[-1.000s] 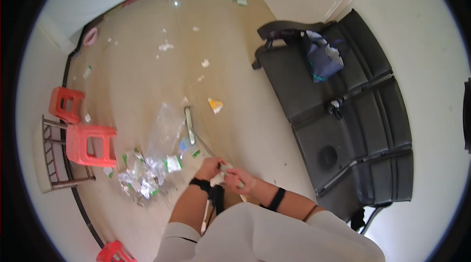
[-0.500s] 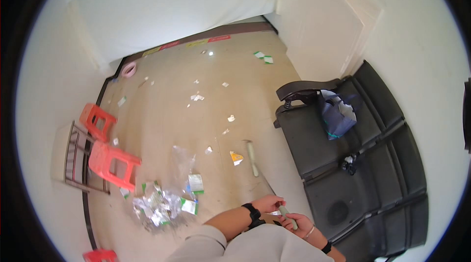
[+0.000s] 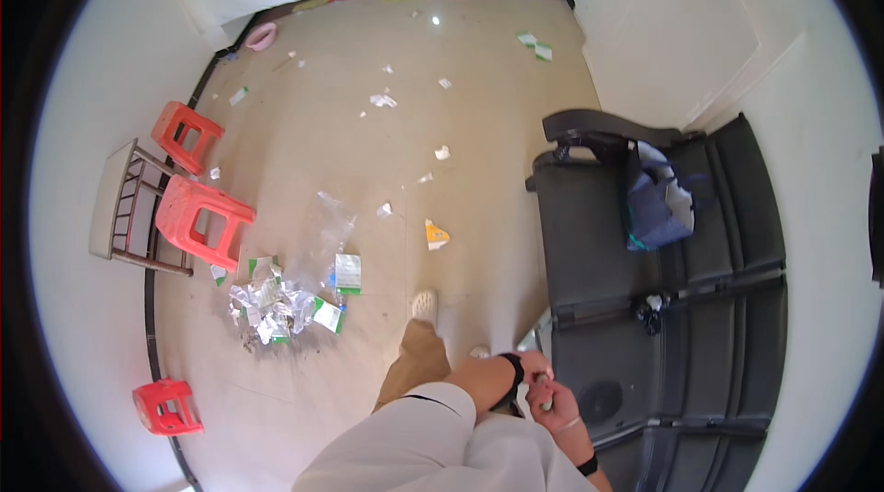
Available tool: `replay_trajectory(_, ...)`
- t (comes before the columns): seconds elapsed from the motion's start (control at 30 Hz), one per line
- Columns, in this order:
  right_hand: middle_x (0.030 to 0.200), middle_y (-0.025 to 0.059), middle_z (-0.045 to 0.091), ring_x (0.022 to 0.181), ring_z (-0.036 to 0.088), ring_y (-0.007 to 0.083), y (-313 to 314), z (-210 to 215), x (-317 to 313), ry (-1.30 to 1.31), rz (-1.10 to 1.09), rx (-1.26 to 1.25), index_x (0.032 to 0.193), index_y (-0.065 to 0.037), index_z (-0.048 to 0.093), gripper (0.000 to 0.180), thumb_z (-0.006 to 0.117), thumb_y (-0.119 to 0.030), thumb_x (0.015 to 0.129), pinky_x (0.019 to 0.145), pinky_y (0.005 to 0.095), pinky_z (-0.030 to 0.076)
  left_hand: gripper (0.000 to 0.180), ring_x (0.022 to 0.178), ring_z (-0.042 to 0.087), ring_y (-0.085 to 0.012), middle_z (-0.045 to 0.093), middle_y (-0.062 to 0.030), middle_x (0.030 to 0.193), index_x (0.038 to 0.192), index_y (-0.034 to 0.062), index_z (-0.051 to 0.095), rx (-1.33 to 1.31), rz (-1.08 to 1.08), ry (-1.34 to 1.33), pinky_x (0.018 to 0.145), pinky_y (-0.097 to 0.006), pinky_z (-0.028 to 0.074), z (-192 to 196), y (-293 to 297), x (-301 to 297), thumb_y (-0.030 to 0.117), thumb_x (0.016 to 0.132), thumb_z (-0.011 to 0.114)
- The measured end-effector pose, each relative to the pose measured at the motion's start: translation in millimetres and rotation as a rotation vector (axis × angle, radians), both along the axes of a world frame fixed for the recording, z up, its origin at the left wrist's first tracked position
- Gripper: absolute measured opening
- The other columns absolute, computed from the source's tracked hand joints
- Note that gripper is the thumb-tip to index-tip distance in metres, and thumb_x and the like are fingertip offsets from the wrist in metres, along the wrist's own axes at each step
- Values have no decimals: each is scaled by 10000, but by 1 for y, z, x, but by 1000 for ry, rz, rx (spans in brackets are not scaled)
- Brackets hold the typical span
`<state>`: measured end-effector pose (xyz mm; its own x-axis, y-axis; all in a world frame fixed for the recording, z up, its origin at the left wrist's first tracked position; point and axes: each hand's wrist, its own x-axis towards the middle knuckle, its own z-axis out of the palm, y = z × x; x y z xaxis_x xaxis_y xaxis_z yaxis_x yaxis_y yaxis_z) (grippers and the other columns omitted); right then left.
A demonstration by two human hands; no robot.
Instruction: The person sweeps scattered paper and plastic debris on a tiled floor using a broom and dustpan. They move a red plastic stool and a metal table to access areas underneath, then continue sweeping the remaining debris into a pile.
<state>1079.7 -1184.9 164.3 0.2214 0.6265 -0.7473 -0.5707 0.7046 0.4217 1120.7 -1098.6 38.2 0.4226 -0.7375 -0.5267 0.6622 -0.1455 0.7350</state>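
Observation:
My right hand (image 3: 555, 407) is closed round the pale green grip (image 3: 547, 397) of a long-handled tool, low in front of my body. Close against it, my left hand (image 3: 535, 367) has its fingers curled at the upper part of the same grip. A pale piece (image 3: 537, 333), seemingly the tool's far end, shows beside the sofa's front edge. My arms and body hide most of its shaft, so I cannot make out its exact kind. On the floor to the left lies a heap of crumpled wrappers and plastic (image 3: 276, 303).
A black sofa (image 3: 589, 225) on the right bears a dark blue bag (image 3: 658, 206) and a small black bundle (image 3: 653, 312). Red stools (image 3: 198, 216) and a metal-framed chair (image 3: 124, 206) line the left wall. Paper scraps (image 3: 384, 100), an orange piece (image 3: 436, 235) and a pink basin (image 3: 261, 37) lie farther off.
My view has shifted forward and down over the floor, and a leg with a pale shoe has come into sight. The tool's far end has swung right, toward the sofa. Both hands stay together.

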Motion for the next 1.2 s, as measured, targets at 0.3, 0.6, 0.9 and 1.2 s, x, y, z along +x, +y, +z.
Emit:
replay_trajectory(0.3, 479, -27, 343, 402, 342, 54, 130, -26, 77, -198, 414, -144, 594, -79, 332, 129, 379, -44, 709, 374, 167, 304, 129, 444, 417, -174, 470, -78, 521, 653, 82, 521, -9, 86, -734, 411, -284, 347, -50, 139, 48, 137, 538, 538)
replay_trajectory(0.6, 445, -4, 336, 371, 337, 89, 296, -26, 134, -125, 689, -70, 557, -77, 339, 137, 401, -58, 677, 348, 189, 296, 64, 530, 465, -164, 477, -87, 588, 652, -26, 460, 116, 697, 523, 486, -245, 382, -8, 310, 96, 2, 609, 497)
replay_trajectory(0.9, 430, -45, 298, 344, 286, 20, 349, -49, 159, -133, 711, 112, 527, -93, 326, 193, 408, -104, 702, 292, 133, 216, 91, 521, 472, -194, 461, -107, 582, 677, -43, 411, 202, 1009, 574, 475, -282, 404, -5, 389, 119, -31, 618, 479)
replay_trajectory(1.2, 542, -35, 345, 383, 314, 14, 250, 4, 183, -154, 585, 13, 751, -24, 388, 85, 385, -108, 749, 283, 132, 226, 66, 454, 455, -128, 471, -53, 516, 563, -1, 493, 48, 788, 413, 387, -220, 350, 28, 310, 150, 32, 584, 547)
